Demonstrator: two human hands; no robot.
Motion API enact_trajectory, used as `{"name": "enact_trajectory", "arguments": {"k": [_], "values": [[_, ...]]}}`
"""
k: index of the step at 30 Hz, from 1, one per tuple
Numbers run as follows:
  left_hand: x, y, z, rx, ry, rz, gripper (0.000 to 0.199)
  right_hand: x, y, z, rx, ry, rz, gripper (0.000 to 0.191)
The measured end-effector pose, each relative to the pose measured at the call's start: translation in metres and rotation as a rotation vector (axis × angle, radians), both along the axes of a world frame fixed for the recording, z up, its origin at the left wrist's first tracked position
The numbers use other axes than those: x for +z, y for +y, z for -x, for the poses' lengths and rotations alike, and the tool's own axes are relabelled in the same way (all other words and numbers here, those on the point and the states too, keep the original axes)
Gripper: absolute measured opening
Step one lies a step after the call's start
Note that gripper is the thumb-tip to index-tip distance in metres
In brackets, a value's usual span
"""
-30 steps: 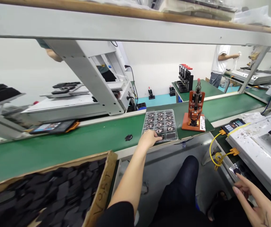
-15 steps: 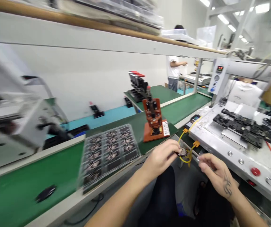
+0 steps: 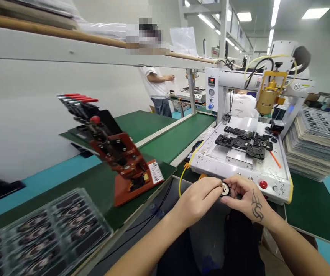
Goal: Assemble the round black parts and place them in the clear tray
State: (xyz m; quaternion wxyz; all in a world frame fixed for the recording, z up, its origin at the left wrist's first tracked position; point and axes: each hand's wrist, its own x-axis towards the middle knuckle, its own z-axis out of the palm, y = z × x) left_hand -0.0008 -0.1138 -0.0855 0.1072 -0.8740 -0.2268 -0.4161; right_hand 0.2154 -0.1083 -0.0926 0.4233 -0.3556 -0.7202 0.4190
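Observation:
A small round part, pale with a dark rim, is held between both hands in front of the white bench machine. My left hand pinches its left side with the fingertips. Around its right side curl the thumb and fingers of my right hand, which has a tattoo near the wrist. The fingers hide much of the part's edge.
A red-brown toggle press stands on the green bench at centre left. Nearer me lies a clear tray of round parts. Stacked trays rise at the right. A person stands behind the line.
The view has turned right. Both hands were apart and have come together at the round part; my right hand, earlier pinching something small and clear, is now on it.

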Motion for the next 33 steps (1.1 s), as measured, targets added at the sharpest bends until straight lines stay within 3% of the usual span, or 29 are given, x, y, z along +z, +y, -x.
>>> {"name": "enact_trajectory", "arguments": {"k": [4, 6, 8, 11, 12, 15, 19, 23, 26, 29, 33], "values": [[0.005, 0.02, -0.02, -0.09, -0.022, 0.226, 0.022, -0.001, 0.007, -0.031, -0.138, -0.003, 0.06, 0.036], [0.014, 0.04, -0.03, -0.123, -0.052, 0.379, 0.047, 0.0, 0.011, -0.056, -0.261, -0.002, 0.048, 0.039], [0.027, 0.071, -0.046, -0.116, -0.103, 0.468, 0.056, 0.004, 0.014, -0.082, -0.405, -0.009, -0.002, 0.039], [0.05, 0.13, -0.085, 0.035, -0.049, 0.484, 0.034, 0.013, 0.015, -0.116, -0.58, -0.05, -0.109, 0.037], [0.057, 0.151, -0.102, 0.106, 0.038, 0.484, 0.031, 0.016, 0.015, -0.124, -0.614, -0.058, -0.138, 0.037], [0.07, 0.203, -0.152, 0.118, 0.2, 0.517, 0.028, 0.024, 0.009, -0.141, -0.656, -0.065, -0.173, 0.039], [0.075, 0.247, -0.192, 0.123, 0.399, 0.62, 0.04, 0.029, -0.007, -0.16, -0.708, -0.04, -0.16, 0.042], [0.077, 0.269, -0.2, 0.14, 0.576, 0.73, 0.04, 0.031, -0.017, -0.183, -0.762, 0.002, -0.144, 0.049], [0.082, 0.276, -0.203, 0.149, 0.674, 0.771, 0.035, 0.031, -0.009, -0.196, -0.774, -0.01, -0.161, 0.052], [0.087, 0.278, -0.212, 0.16, 0.739, 0.796, 0.029, 0.029, 0.016, -0.2, -0.756, -0.051, -0.215, 0.053], [0.087, 0.274, -0.224, 0.171, 0.715, 0.809, 0.029, 0.023, 0.069, -0.198, -0.707, -0.132, -0.299, 0.05]]}}
